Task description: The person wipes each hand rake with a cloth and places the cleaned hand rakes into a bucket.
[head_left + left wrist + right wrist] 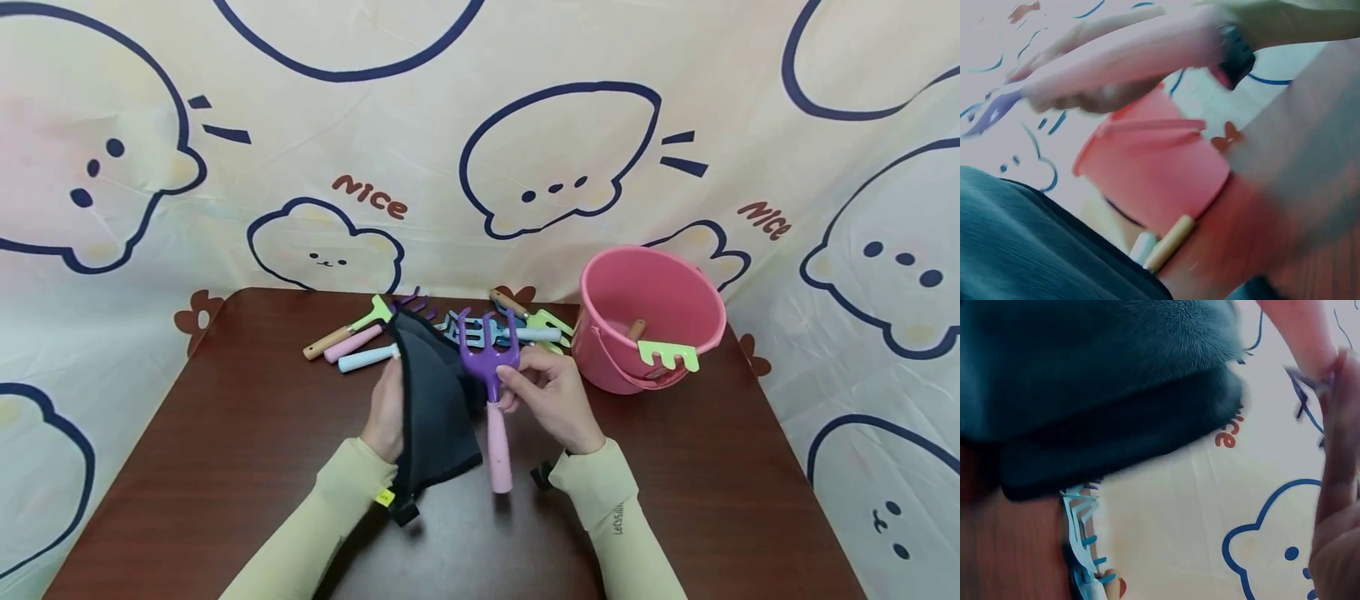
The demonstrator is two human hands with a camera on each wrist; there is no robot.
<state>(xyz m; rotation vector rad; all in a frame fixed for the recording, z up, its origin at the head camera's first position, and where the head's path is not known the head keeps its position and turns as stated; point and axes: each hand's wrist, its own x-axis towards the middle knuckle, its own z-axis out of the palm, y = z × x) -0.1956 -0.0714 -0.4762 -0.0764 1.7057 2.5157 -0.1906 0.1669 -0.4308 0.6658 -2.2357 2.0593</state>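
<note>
Possibly, the purple fork (495, 412), pinched at its neck by the right hand's (555, 396) fingers, could snag its prongs on the dark cloth (438, 408) beside it; the left hand's (386, 410) hidden grip is unclear.

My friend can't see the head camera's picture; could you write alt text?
A person's right hand pinches a purple garden fork with a pink handle while the left hand holds a dark cloth piece above a brown table. Behind lie more tools; at the picture's right stands a pink bucket, a green rake head over its rim.
</note>
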